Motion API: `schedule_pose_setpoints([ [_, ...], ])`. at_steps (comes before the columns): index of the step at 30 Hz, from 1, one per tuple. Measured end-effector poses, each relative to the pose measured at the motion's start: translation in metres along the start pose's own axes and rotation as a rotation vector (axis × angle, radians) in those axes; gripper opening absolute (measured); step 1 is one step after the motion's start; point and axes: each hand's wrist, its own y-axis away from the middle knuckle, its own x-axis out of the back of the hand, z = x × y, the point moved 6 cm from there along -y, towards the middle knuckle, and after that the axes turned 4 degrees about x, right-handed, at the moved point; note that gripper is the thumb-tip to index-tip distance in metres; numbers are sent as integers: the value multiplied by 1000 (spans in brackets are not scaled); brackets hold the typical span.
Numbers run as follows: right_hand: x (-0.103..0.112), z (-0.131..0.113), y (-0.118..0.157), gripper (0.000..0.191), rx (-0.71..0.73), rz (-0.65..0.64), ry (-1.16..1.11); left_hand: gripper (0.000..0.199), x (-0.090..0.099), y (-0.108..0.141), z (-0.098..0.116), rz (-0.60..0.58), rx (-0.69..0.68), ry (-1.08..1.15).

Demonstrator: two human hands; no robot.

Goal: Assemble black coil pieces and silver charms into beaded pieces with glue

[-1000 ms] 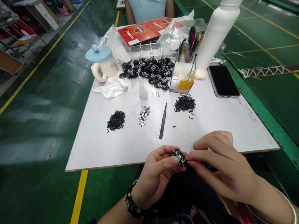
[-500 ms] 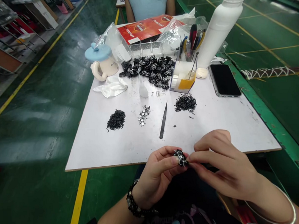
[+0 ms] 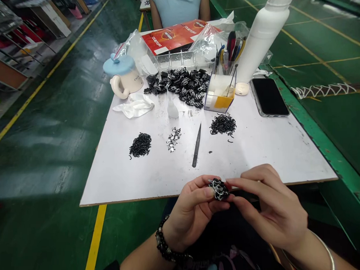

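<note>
Head camera view: we look forward and down across a green painted floor (image 3: 34, 157) with yellow lines to a white worktop (image 3: 119, 181), where a person in a pale blue top (image 3: 177, 7) sits at the far side. Along the far edge lie a red printed box (image 3: 172, 36), a clear plastic tray (image 3: 176, 59) and a heap of black-and-silver pieces (image 3: 179, 85). A blue-lidded mug (image 3: 123, 74) stands far left, with a tall white bottle (image 3: 262, 36) and a black phone (image 3: 269, 97) far right. Nearer lie two piles of black coils (image 3: 140, 144), a small pile of silver bits (image 3: 173, 138) between them, and slim black tweezers (image 3: 197, 146).

Just over the near edge, our left hand (image 3: 190, 208) pinches a small black-and-silver cluster (image 3: 219, 189) between thumb and fingers, its grip closed. Our right hand (image 3: 269, 208) has a partly open grip, its fingertips (image 3: 232, 182) at the cluster's right side; whether they hold it, we cannot tell. We judge the step in hand to be working this cluster by hand; the next move calls for a steady left-hand hold.
</note>
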Motion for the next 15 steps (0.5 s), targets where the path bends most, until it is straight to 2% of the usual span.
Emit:
schedule_pose_setpoints([
  [4,-13,17,6,36,-178,-103,-289,24,-3,2,1,-15,-17,-46],
  [10,-25,27,9,28,-316,-154,-550,20,-3,6,0,-51,-4,-158],
  [12,-26,29,9,26,-336,-148,-586,19,-1,10,8,-35,-58,-364],
  [13,-25,29,9,25,-341,-145,-590,22,-1,14,17,-15,-135,-532],
  [15,-24,30,8,24,-339,-150,-576,37,-11,25,42,34,-416,-995],
])
